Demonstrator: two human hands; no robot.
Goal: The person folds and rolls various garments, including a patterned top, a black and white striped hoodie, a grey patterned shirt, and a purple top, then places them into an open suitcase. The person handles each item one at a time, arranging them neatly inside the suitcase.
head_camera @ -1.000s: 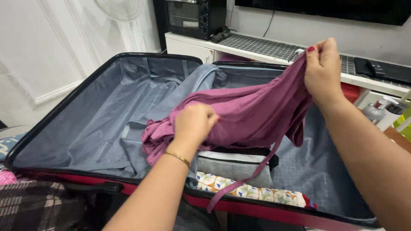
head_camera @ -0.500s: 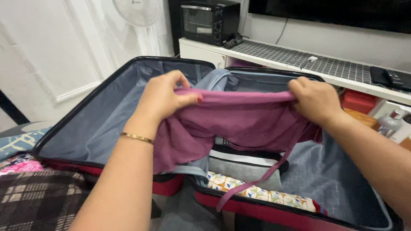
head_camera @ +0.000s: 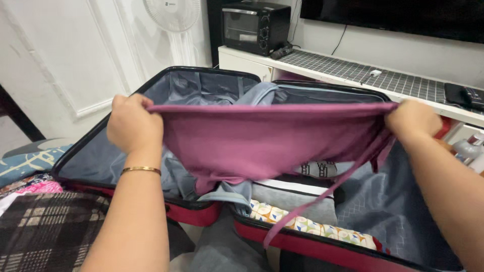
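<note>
left hand point(head_camera: 132, 123) fisted on purple garment point(head_camera: 262, 143) edge | right hand point(head_camera: 412, 120) pinching opposite edge | garment stretched flat between hands, long axis left-right, above open suitcase point(head_camera: 388, 201)

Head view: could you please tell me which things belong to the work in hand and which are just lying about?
In hand:
- purple garment, stretched between left hand and right hand
- open red suitcase
- folded clothes inside it

Lying about:
- toaster oven
- fan
- plaid blanket
</note>
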